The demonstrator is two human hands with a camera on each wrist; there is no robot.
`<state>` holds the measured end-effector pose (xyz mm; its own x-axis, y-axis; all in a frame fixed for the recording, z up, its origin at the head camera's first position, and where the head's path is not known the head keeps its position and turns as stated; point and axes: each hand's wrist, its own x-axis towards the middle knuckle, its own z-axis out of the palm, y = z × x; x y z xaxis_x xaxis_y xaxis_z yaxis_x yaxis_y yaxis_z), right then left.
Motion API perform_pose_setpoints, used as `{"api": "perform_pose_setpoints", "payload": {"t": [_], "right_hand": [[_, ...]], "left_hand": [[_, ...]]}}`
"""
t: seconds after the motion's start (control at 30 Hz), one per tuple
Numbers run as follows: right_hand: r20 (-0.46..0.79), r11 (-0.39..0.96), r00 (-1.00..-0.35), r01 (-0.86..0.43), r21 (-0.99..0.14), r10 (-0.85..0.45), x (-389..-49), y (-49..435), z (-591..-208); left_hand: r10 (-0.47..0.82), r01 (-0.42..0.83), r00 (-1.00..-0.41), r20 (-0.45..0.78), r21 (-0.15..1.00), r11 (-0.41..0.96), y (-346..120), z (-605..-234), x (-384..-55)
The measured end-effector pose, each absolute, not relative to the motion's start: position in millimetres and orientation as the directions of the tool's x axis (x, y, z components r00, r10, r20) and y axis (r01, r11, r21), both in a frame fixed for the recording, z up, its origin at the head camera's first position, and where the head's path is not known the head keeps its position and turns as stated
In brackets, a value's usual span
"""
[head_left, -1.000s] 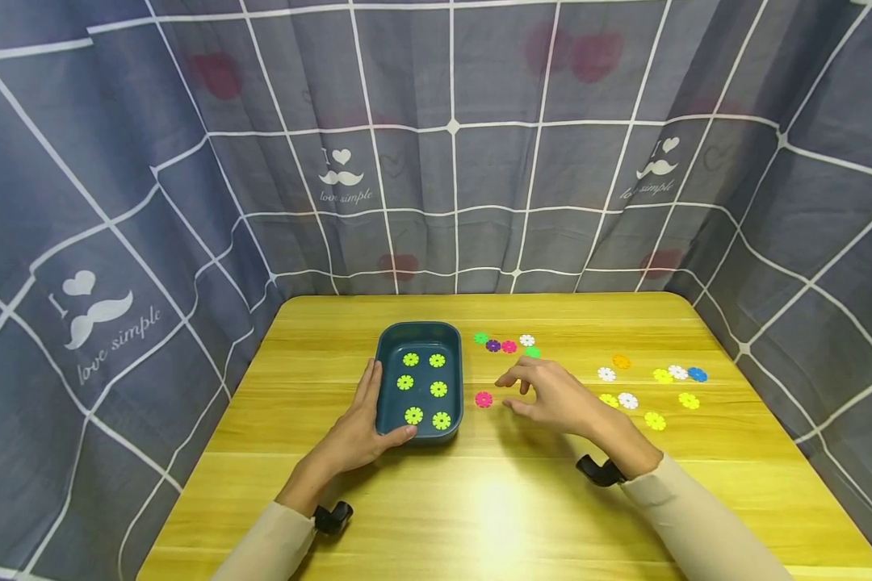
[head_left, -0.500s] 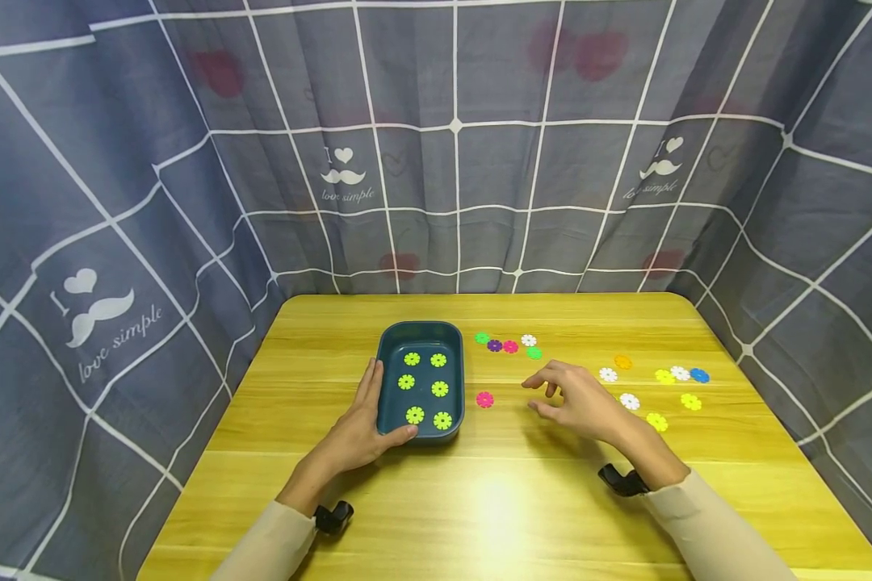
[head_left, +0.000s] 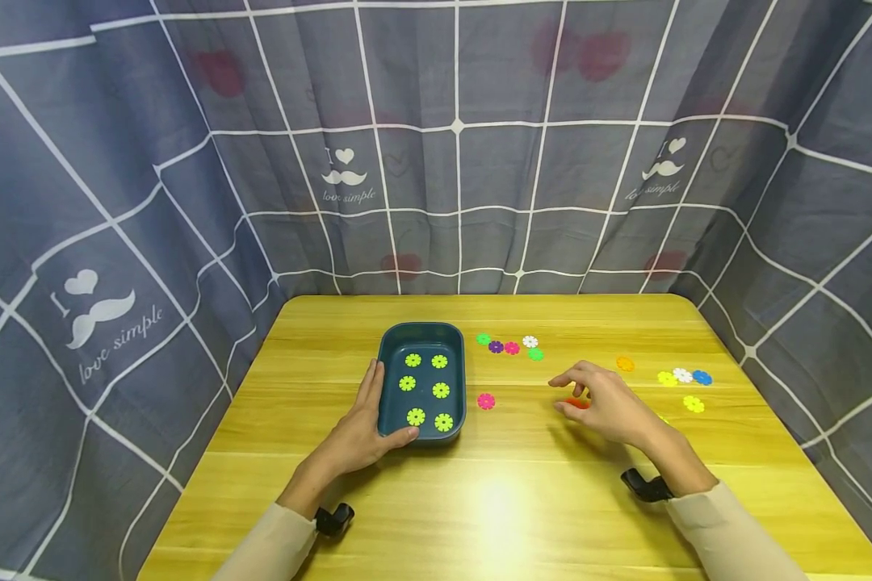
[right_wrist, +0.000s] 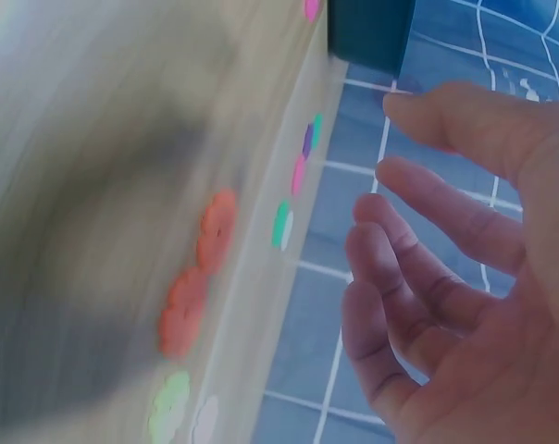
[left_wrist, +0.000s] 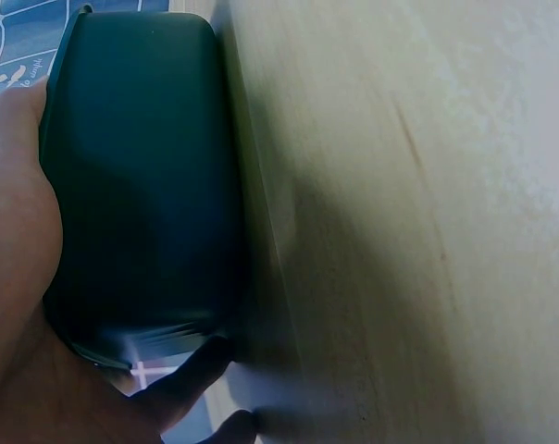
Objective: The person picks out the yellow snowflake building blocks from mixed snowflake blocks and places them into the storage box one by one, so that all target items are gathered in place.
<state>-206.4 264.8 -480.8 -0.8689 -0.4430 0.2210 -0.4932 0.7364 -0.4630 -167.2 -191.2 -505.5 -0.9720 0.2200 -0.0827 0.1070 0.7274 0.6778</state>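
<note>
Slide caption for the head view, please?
Left hand rests against a dark tray holding six yellow-green discs; right hand hovers over the wooden table.

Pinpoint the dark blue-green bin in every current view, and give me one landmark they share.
Head: bin just left of centre, below mid-height.
Left wrist: bin fills much of the left half.
Right wrist: bin at the top edge, right of centre, cut off.
Shared landmark: white-gridded curtain.

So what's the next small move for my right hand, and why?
Probably ease the right hand over to a yellow disc and pinch it: the fingers hold nothing, the tub shows only yellow discs, and more lie on the table.
</note>
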Motion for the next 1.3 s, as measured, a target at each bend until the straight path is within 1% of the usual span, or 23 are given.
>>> {"api": "perform_pose_setpoints", "payload": {"t": [0.3, 0.57, 0.83, 1.3], "right_hand": [[0.185, 0.749, -0.895, -0.442, -0.494, -0.407, -208, 285, -482], [0.144, 0.783, -0.915, -0.399, -0.477, -0.378, -213, 308, -486], [0.095, 0.774, -0.917, -0.379, -0.508, -0.387, -218, 330, -492], [0.082, 0.766, -0.918, -0.371, -0.524, -0.389, -221, 357, -504]], "left_hand": [[0.227, 0.112, -0.971, -0.081, 0.681, 0.724, -192, -506, -167], [0.225, 0.112, -0.971, -0.081, 0.677, 0.728, -192, -506, -167], [0.22, 0.106, -0.972, -0.083, 0.678, 0.727, -192, -506, -167], [0.216, 0.103, -0.973, -0.085, 0.677, 0.728, -191, -506, -168]]}}
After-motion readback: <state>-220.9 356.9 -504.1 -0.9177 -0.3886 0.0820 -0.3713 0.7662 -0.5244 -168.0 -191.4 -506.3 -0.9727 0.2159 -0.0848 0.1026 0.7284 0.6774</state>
